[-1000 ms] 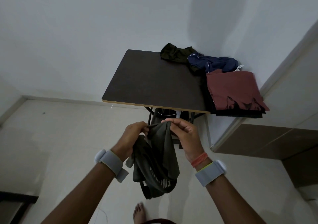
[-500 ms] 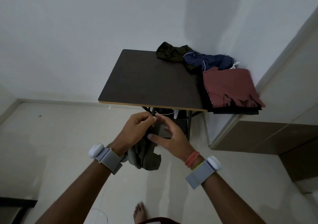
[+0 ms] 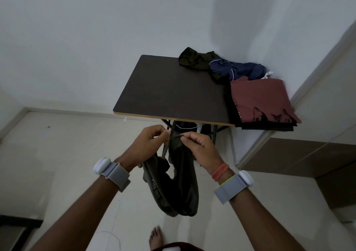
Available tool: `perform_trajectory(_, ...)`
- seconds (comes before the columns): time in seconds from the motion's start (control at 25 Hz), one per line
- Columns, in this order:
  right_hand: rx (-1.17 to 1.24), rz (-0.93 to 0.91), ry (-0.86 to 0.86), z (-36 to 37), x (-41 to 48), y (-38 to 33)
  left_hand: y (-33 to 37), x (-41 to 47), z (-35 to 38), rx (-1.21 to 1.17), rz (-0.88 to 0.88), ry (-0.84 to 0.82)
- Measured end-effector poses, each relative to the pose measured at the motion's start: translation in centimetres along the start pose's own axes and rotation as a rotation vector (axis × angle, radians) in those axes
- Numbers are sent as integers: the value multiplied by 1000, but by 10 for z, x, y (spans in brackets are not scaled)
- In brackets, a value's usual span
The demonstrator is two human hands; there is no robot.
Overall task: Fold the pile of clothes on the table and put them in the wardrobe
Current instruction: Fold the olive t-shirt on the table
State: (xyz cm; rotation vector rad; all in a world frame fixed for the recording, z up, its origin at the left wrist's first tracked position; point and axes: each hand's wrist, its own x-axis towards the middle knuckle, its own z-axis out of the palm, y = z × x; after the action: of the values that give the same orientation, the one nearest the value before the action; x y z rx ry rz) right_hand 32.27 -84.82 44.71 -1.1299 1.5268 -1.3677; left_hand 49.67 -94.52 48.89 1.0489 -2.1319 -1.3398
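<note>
Before table (image 3: 173, 89), olive garment (image 3: 181, 183).

I am in a room of a home, a plain bedroom or spare room by its look. My bare foot (image 3: 156, 237) stands on pale floor tiles (image 3: 67, 144), in a corner of bare white walls (image 3: 96, 38) with a low skirting. A small dark table (image 3: 169, 91) on crossed metal legs sits in that corner and carries household laundry: a folded maroon T-shirt (image 3: 258, 96) on a black stack (image 3: 267, 128), a crumpled navy garment (image 3: 237, 69) and a dark green one (image 3: 192, 59). A dark olive garment (image 3: 181, 183) hangs pinched between my left hand (image 3: 148, 143) and right hand (image 3: 200, 146) (an ordinary home chore). At right is a brown panel (image 3: 289, 154); furniture or door, I cannot tell.
</note>
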Motion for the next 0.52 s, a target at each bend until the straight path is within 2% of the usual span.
perform_trajectory(0.12,39,-26,4,-3,-1,-8,3,-2,7,-131,-56,-128)
perform_trajectory(0.28,3,-43,-14,-8,0,-12,-1,-1,18,-149,-41,-276)
perform_trajectory(0.4,44,-16,0,-15,1,-11,1,-1,16,-253,-73,-299)
perform_trajectory(0.52,198,73,25,-22,1,-8,8,-3,6,-344,-109,-296)
